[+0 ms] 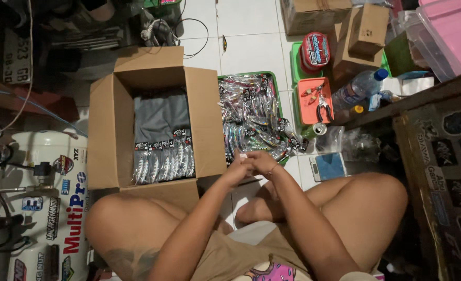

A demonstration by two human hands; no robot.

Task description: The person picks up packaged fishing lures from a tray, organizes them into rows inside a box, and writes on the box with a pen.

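Observation:
I sit cross-legged on the tiled floor. My left hand (236,167) and my right hand (261,162) meet in front of my knees, fingers closed together around a small whitish item (243,155) that is mostly hidden. Just beyond them lies a green tray (276,83) heaped with several small clear packets of fishing lures (251,117). To the left stands an open cardboard box (204,119) holding a row of packed lures (163,161) at its near side, with grey lining behind them.
A white air compressor tank (53,208) lies at left. An orange tray with pliers (314,99), a can (319,129), a water bottle (358,88), a red line spool (314,51), cardboard boxes (365,26) and a pink-lidded bin (449,31) crowd the right.

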